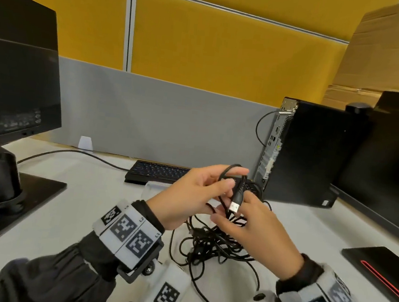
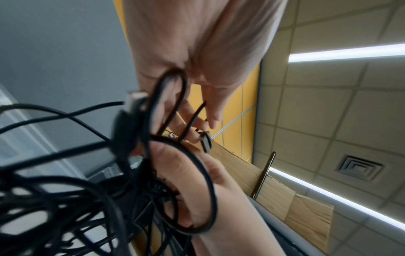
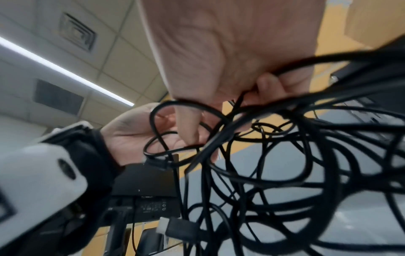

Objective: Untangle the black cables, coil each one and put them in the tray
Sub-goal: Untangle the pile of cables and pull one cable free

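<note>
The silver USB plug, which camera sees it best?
The head view: the USB plug is sharp between the left hand and right hand. In the left wrist view it is blurred; in the right wrist view I cannot pick it out.

Two bare hands in view: left hand [image 1: 190, 194], right hand [image 1: 256, 233]. One tangled mass of thin black cables [image 1: 218, 246], strand count untellable. One silver-tipped USB plug [image 1: 235, 205] showed on top. One black flat keyboard [image 1: 159, 173]. One black desktop tower [image 1: 309, 152]. Three black monitors, one [image 1: 15, 87] at left.
</note>
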`<state>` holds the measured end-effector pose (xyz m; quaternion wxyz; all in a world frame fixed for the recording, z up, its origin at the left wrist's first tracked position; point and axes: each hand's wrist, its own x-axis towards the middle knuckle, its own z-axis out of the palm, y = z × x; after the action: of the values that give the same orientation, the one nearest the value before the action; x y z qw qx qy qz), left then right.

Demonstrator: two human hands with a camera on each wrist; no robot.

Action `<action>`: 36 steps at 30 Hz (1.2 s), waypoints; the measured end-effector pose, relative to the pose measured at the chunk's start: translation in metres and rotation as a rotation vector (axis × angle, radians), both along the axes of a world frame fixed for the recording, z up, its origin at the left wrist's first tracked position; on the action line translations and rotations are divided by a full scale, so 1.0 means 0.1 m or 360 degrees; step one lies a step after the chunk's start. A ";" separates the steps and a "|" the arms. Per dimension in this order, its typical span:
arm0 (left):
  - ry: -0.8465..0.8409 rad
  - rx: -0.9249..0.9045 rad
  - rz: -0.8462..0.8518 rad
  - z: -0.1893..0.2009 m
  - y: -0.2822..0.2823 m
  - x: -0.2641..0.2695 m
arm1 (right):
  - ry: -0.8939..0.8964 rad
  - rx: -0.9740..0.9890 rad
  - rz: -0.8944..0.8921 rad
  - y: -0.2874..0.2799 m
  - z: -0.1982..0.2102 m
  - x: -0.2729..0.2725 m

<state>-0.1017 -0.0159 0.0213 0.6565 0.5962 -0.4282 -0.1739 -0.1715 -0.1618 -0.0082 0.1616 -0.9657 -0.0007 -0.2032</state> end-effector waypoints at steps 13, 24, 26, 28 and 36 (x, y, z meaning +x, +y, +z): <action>-0.1123 0.1090 0.0384 -0.57 0.22 0.12 | -0.0083 0.0822 0.0050 -0.41 -0.13 0.13; -0.0220 0.0457 0.0440 -0.51 0.10 0.27 | 0.0079 0.1590 0.0018 -0.33 -0.06 0.15; 0.0049 0.0378 0.0383 -0.47 0.10 0.27 | 0.0081 0.1626 0.0003 -0.32 -0.06 0.16; 0.0254 0.0350 0.0347 -0.48 0.10 0.29 | 0.0069 0.1633 -0.0010 -0.30 -0.06 0.18; 0.0831 0.0205 -0.0069 -0.42 0.19 0.29 | -0.0063 0.1598 0.0047 -0.24 -0.07 0.26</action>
<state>-0.0724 0.0036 -0.0205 0.7014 0.5625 -0.2450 -0.3627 -0.1452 -0.1861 -0.0156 0.6091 -0.7647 0.0804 -0.1943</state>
